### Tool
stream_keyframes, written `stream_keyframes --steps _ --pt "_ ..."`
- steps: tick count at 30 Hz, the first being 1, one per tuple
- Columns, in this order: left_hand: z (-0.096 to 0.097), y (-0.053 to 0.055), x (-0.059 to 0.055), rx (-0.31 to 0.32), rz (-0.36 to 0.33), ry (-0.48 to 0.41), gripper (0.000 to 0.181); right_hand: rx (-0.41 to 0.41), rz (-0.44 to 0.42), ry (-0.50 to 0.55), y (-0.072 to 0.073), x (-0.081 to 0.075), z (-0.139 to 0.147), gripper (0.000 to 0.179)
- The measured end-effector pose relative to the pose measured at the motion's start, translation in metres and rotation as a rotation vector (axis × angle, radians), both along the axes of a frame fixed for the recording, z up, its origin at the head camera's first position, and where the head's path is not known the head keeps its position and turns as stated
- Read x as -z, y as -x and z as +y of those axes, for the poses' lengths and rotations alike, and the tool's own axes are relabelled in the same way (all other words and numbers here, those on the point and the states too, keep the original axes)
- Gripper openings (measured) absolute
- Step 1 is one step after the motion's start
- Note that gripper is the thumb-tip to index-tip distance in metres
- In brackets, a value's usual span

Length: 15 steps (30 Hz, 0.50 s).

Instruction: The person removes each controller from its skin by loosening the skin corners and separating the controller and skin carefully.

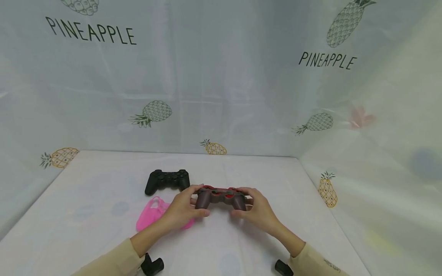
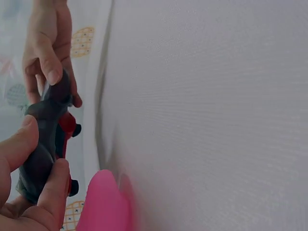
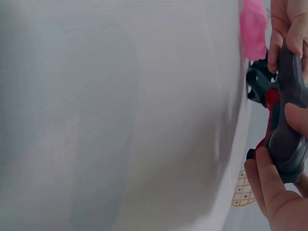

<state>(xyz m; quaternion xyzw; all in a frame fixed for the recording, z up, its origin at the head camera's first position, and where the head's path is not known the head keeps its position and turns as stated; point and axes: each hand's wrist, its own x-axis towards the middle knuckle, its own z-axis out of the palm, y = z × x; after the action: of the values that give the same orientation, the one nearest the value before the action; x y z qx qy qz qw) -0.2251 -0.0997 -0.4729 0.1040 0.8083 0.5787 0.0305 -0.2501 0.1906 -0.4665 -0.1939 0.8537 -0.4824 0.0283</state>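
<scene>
Both hands grip a dark, red-trimmed game controller (image 1: pixel 221 194), one at each end. My left hand (image 1: pixel 182 208) holds its left grip between thumb and fingers, and the right hand (image 1: pixel 258 211) does the same on the other side. In the left wrist view the smooth dark grips of the controller (image 2: pixel 41 139) face the camera, with red and black thumbsticks on the far side. Partly hidden under my left forearm lies a bright pink, soft-looking cover (image 1: pixel 150 215) with a hole in it.
A second game controller (image 1: pixel 167 180), all black, lies behind the pink cover. White patterned cloth covers the table (image 1: pixel 276 180) and the wall behind it (image 1: pixel 221 76). Black devices (image 1: pixel 152 265) sit at the wrists.
</scene>
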Motion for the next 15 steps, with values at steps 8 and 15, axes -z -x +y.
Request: stream_keyframes --steps 8,15 --pt "0.01 0.003 0.005 0.021 0.021 -0.002 0.081 0.005 0.013 -0.001 0.005 0.005 0.01 0.064" --pt "0.015 0.002 0.007 0.032 -0.003 0.037 0.074 0.003 0.024 -0.102 0.008 0.008 0.017 0.061"
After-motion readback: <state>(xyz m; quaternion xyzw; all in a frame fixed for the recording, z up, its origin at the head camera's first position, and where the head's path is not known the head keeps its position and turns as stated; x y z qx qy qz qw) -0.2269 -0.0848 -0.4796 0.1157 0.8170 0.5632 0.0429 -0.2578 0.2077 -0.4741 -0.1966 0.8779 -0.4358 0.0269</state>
